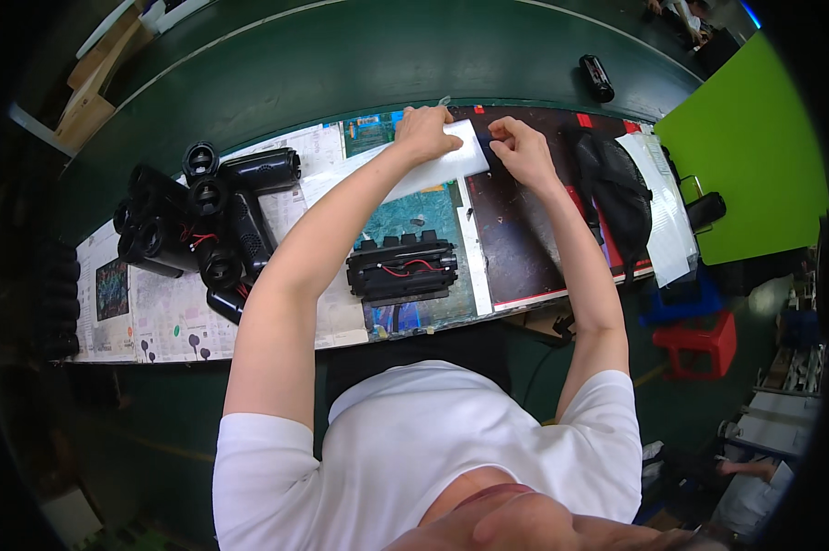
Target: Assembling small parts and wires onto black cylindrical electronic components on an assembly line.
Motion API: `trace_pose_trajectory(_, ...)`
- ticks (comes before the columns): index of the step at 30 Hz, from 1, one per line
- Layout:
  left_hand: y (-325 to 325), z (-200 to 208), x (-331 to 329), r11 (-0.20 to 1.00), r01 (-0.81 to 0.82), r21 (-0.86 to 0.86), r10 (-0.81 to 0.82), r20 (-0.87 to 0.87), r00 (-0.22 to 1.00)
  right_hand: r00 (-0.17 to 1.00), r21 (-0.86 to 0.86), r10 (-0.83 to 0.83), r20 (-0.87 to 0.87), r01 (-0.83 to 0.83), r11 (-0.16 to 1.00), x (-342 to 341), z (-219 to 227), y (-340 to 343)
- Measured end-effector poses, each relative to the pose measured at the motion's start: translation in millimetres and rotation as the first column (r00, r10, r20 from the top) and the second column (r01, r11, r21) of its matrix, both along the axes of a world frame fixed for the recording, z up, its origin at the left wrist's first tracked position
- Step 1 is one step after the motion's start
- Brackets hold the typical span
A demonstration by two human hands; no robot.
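1. Step in hand, apparently: steadying the white sheet (pixel 468 160) on the counter (pixel 524 253) — left hand (pixel 423 133) across it, grip unclear.
2. Right hand (pixel 523 156): curled beside sheet's right end; pinch cannot be told.
3. Next move calls for steady left pressure.

The strip (pixel 469 152) under my left hand (pixel 423 136) is plain white, like my shirt (pixel 433 413), while the housing (pixel 396 275) before me is black, crossed by red wire (pixel 419 265). To my left, black cylinders (pixel 249 230) stand out against pale, dark-printed paper (pixel 162 317); to my right, a dark brown board (pixel 520 248) edged in red gives way to a bright lime-green panel (pixel 754 156).
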State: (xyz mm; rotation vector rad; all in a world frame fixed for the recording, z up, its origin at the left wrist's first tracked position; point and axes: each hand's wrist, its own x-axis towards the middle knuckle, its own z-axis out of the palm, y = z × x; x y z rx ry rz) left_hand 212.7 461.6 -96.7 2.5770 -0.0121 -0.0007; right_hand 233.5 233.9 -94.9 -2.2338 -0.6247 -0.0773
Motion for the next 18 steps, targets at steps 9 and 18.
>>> trace_pose_trajectory(9,-21,2,-2,0.992,0.033,-0.125,-0.049,-0.128,0.991,0.976,-0.179,0.149,0.161,-0.119,0.977,9,3,-5)
trace_pose_trajectory(18,-31,-3,-1,0.995,0.008,-0.099,-0.016,-0.078,0.997,0.645,-0.412,0.374,0.666,-0.099,0.906,0,10,0)
